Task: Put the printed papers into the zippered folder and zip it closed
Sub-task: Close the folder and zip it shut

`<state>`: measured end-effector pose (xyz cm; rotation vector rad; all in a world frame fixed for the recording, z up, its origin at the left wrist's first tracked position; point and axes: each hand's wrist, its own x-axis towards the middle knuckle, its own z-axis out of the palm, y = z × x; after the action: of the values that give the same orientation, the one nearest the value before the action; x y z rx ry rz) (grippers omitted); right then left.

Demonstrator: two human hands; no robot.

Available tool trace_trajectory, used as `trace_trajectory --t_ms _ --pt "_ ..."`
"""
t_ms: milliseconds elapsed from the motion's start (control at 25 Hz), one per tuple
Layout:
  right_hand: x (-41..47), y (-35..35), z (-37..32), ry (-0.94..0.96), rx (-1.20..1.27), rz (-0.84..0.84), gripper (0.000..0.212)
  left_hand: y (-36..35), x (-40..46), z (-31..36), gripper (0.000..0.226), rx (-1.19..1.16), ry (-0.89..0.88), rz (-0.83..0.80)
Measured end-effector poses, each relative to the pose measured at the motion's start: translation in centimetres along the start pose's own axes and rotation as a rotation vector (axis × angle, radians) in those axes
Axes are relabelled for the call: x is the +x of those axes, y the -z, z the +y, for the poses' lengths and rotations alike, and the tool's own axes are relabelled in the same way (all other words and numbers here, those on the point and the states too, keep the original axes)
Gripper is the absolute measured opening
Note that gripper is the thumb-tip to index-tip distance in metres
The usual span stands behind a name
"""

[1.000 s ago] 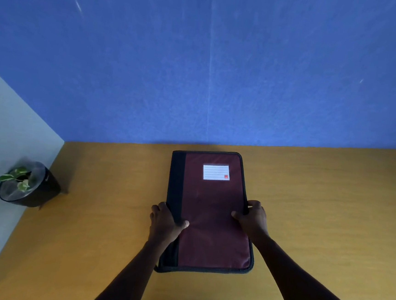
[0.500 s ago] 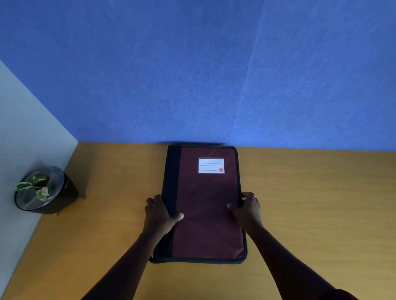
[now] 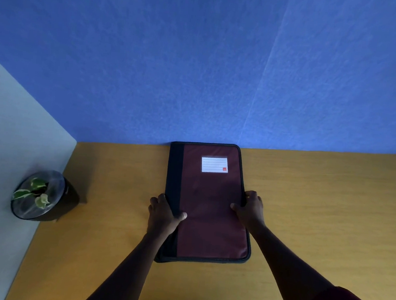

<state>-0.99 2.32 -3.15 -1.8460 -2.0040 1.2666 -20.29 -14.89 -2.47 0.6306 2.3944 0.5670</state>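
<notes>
- A yellow-brown wooden desk meets a blue fabric partition wall at its far edge, and a pale grey wall closes off the left side.
- A maroon zippered folder with a black spine strip lies flat on the desk, cover up, its far end touching the foot of the blue partition.
- A white lined label sits on the folder's cover near that far end.
- The folder looks closed; the zipper runs round its right and near edges. Whether it is zipped all the way cannot be told, and no printed papers are in view.
- The left hand grips the folder's spine edge, thumb on top of the cover and fingers curled round the side.
- The right hand grips the folder's opposite long edge the same way, thumb on the cover and fingers wrapped over the zipper side.
- Compared with a second ago, the folder has slid away from the person: it then lay short of the partition, and now it butts against it. Both hands have kept their hold throughout.
- This reads as parking the folder squarely. If the papers are already inside, the task seems at or near its end.
- Well to the left of the folder, a small potted plant in a dark pot stands against the grey wall.
</notes>
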Motion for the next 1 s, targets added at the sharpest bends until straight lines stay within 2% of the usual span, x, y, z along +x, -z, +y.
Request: trace_trajectory --t_ms 160,320,440,600,1000 --pt "-0.3 -0.4 -0.7 0.01 -0.094 0.021 0.064 0.2 0.0 0.3 0.094 0.121 -0.035 -0.015" --pt "-1.3 -1.3 -1.9 0.185 -0.247 0.083 0.074 0.2 0.5 1.7 0.113 0.289 -0.29 -0.003" --pt "-2.0 -2.6 -2.0 0.331 -0.389 0.047 0.08 -0.8 0.6 2.8 0.107 0.344 -0.443 -0.059" --pt "-2.1 -4.1 -0.8 0.371 -0.497 -0.036 0.077 -2.6 0.6 2.1 0.094 0.483 -0.458 -0.057" --pt "-1.7 -6.1 1.5 0.43 -0.63 0.072 0.071 -4.5 0.9 0.8 0.083 0.571 -0.47 0.049"
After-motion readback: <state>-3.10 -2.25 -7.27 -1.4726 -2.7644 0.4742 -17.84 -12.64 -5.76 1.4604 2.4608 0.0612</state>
